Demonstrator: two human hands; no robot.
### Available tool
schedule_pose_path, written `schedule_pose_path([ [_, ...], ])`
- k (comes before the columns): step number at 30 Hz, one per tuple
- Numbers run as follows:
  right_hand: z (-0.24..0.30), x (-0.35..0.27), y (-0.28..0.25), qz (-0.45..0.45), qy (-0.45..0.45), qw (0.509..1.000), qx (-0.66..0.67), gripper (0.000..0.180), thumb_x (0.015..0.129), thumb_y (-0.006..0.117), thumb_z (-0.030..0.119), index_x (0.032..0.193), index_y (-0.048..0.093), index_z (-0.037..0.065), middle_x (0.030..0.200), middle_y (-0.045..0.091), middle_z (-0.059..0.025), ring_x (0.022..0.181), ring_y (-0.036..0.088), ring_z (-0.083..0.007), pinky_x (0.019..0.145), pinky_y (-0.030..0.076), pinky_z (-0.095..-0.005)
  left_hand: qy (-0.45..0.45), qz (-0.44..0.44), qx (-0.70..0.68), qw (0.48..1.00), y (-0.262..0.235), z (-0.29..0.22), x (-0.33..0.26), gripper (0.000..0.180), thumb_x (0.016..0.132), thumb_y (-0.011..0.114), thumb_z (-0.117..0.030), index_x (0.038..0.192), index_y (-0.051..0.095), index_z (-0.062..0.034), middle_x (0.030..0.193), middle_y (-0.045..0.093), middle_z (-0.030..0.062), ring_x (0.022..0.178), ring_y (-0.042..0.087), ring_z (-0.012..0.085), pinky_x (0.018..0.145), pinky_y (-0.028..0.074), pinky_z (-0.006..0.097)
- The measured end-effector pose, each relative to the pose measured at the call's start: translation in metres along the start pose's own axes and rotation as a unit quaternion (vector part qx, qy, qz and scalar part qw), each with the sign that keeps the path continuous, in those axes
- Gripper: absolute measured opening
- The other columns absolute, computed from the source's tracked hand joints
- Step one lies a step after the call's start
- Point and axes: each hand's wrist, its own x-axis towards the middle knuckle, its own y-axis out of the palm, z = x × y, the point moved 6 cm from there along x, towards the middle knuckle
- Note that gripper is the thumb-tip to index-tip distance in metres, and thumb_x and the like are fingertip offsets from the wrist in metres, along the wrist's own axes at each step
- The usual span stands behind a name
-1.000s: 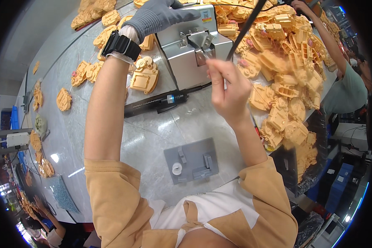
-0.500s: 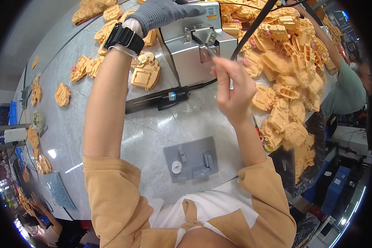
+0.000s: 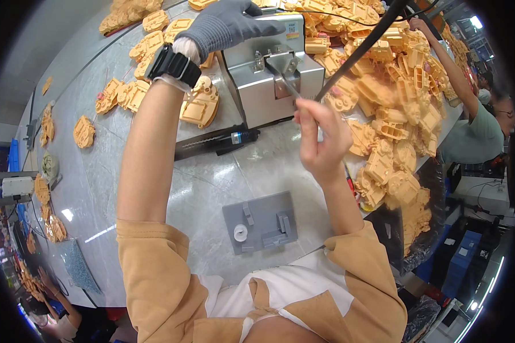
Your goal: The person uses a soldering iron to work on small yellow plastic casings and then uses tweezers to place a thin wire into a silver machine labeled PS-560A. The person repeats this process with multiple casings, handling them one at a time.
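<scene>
In the head view, the gloved left hand [image 3: 226, 24] lies with fingers spread over the top of the box [image 3: 254, 103], which stands on the bench [image 3: 206, 191]. The bare right hand [image 3: 326, 140] pinches a thin piece [image 3: 292, 90] at the box's front.

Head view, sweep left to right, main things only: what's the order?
White box → lone tan part → gloved left hand → silver machine → bare right hand → heap of tan parts → co-worker's gray-green sleeve
</scene>
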Motion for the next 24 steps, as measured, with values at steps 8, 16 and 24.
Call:
schedule_pose_path([
  [8,0.02,-0.056,-0.03,0.044,0.019,0.999,0.0,0.023,0.071,0.058,-0.011,0.092,0.059,-0.003,0.063,0.055,-0.01,0.046,0.05,-0.0202,0.041,0.037,-0.0282,0.008,-0.007,0.07,0.997,0.021,-0.037,-0.051,0.079,0.067,0.068,-0.058,0.127,0.046,-0.0121,0.092,0.065,0.0176,0.084,0.064,0.0306,0.073,0.051,0.036],
  [16,0.043,-0.078,-0.054,0.027,0.105,0.992,0.069,0.021,0.07,0.055,-0.012,0.088,0.058,-0.003,0.06,0.055,-0.0096,0.046,0.052,-0.0194,0.043,0.04,-0.0268,0.098,-0.146,0.052,0.983,0.029,-0.041,-0.065,0.07,0.067,0.066,-0.058,0.116,0.053,-0.0101,0.09,0.062,0.0156,0.082,0.061,0.0297,0.071,0.05,0.038],
  [24,0.046,-0.08,-0.063,0.037,0.127,0.986,0.1,0.012,0.075,0.054,-0.008,0.086,0.058,-0.003,0.062,0.058,-0.01,0.049,0.054,-0.0189,0.045,0.041,-0.026,0.129,-0.066,0.228,0.963,0.035,-0.053,-0.024,0.08,0.072,0.046,-0.074,0.121,0.051,-0.0114,0.114,0.055,0.015,0.105,0.054,0.0341,0.09,0.043,0.041],
])
